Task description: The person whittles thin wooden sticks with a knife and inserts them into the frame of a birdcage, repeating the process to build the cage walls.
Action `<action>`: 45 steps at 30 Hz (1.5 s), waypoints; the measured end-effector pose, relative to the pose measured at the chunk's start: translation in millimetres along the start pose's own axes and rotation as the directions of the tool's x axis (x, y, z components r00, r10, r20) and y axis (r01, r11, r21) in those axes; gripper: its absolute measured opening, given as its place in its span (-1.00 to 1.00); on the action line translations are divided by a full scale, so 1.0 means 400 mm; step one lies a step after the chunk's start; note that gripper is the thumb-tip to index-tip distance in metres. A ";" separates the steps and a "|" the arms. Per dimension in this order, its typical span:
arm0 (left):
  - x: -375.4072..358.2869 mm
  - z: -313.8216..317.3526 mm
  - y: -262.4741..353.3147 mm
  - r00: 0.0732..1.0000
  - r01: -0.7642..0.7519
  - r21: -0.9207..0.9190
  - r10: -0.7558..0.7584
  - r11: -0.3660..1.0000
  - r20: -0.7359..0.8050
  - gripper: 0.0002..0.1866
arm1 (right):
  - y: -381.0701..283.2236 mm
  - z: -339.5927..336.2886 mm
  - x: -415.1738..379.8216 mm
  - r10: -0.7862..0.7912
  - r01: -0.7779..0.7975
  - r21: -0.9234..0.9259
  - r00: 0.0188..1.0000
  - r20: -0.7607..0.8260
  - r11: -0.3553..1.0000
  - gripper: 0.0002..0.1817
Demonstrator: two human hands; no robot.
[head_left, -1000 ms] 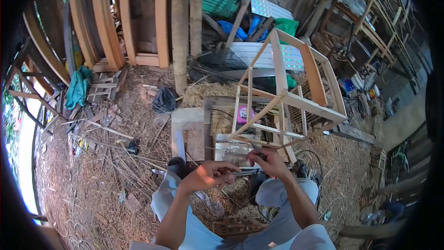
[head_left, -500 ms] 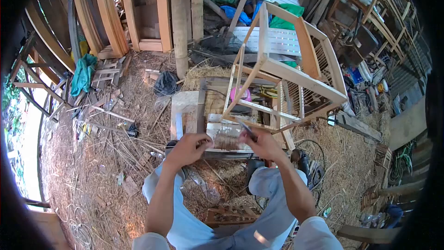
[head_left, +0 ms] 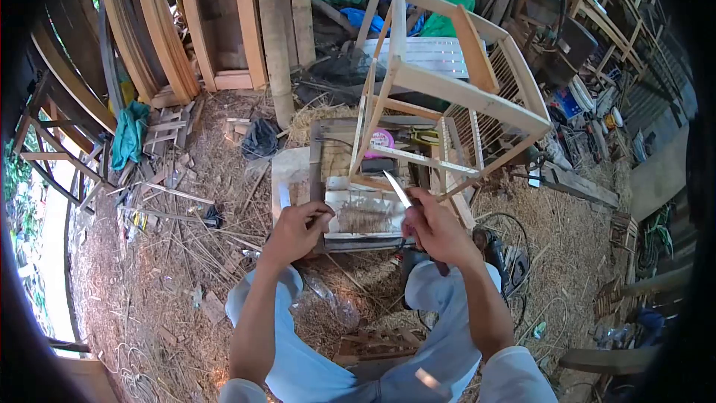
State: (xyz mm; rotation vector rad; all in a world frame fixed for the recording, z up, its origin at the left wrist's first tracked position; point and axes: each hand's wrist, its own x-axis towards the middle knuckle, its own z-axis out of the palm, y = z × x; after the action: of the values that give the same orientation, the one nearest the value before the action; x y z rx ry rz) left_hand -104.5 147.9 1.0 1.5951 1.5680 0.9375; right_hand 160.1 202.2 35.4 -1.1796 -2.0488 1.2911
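Note:
My right hand (head_left: 441, 234) is wrapped round a knife, whose pale blade (head_left: 397, 189) points up and to the left. My left hand (head_left: 297, 233) is closed in a pinch near the left front of a low wooden bench (head_left: 316, 160); whatever its fingers hold is too small to make out. Between the hands lies a worn whitish slab (head_left: 358, 200) with a rough brown patch. Beyond the knife, a slatted wooden frame (head_left: 470, 104) rests tilted over the bench. A pink round object (head_left: 382, 139) shows behind the frame's bars.
Wood shavings and sticks cover the ground. A post (head_left: 277, 52) and tall wooden frames (head_left: 160, 30) stand at the back left. A black plastic bag (head_left: 260, 139) lies near the post. A dark cable (head_left: 514, 225) curves beside my right knee; scrap wood and tools crowd the right side.
My right hand has turned and moved slightly right and down, so the knife blade now shows clearly. My left hand stays pinched. The whole view has shifted a little.

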 end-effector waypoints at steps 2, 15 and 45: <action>-0.010 0.009 0.001 1.000 -0.016 0.020 0.016 1.000 -0.016 -0.84 | 0.024 0.039 0.022 -0.044 0.028 0.185 0.995 0.086 0.982 -0.62; -0.056 0.098 0.092 0.966 -0.220 0.039 0.223 0.975 -0.131 -0.87 | -0.001 0.047 0.024 0.002 -0.245 0.649 0.936 0.352 0.720 -0.71; -0.054 0.050 0.095 0.970 -0.207 0.154 0.223 0.966 -0.096 -0.87 | 0.031 0.074 0.003 -0.051 -0.183 0.650 0.945 0.324 0.738 -0.66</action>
State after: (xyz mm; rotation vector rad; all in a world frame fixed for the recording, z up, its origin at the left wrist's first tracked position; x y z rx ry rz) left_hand -68.6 125.8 23.5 1.8714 1.5908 1.0668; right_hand 142.9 190.8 10.6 -0.7271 -1.4737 2.1381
